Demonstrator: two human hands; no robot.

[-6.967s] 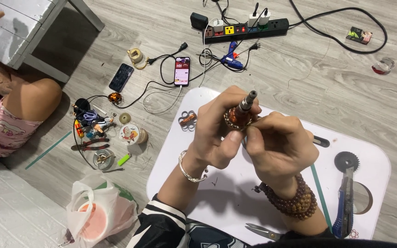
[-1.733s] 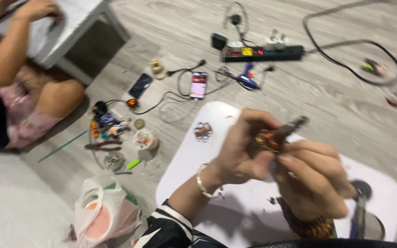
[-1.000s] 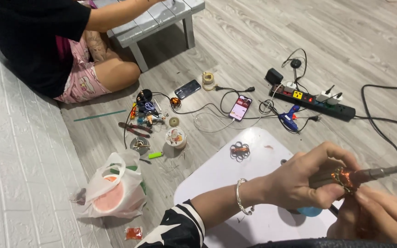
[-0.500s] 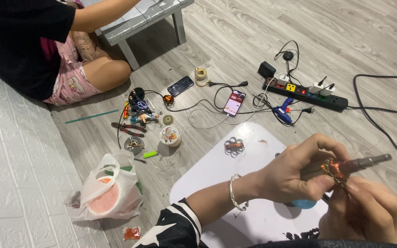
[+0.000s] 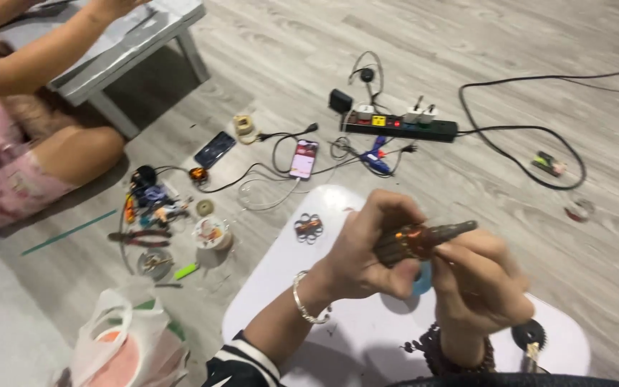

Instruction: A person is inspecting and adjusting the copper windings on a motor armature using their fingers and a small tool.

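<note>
CHANGE: hands and motor rotor (image 5: 417, 240) sit nearer frame centre than 0.5 s ago | LEFT: left hand (image 5: 370, 251) clenched around rotor body, above white counter (image 5: 288, 287) | RIGHT: right hand (image 5: 478, 287) pinching rotor's shaft end, fingers curled.

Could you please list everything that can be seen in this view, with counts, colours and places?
rotor: one, dark with copper winding and a metal shaft, held in both hands
board: one, white, on the floor under the hands
power strip: one, black, far floor, plugs in it
phones: two, one lit, one dark, on the floor left of the strip
pliers: one, red-handled, among small parts at left
bag: one, white plastic, lower left
table: one, grey, upper left
other person: one, seated at the table, pink shorts
left hand: bracelet on the wrist, grips the rotor
right hand: beads on the wrist, fingers on the rotor
</note>
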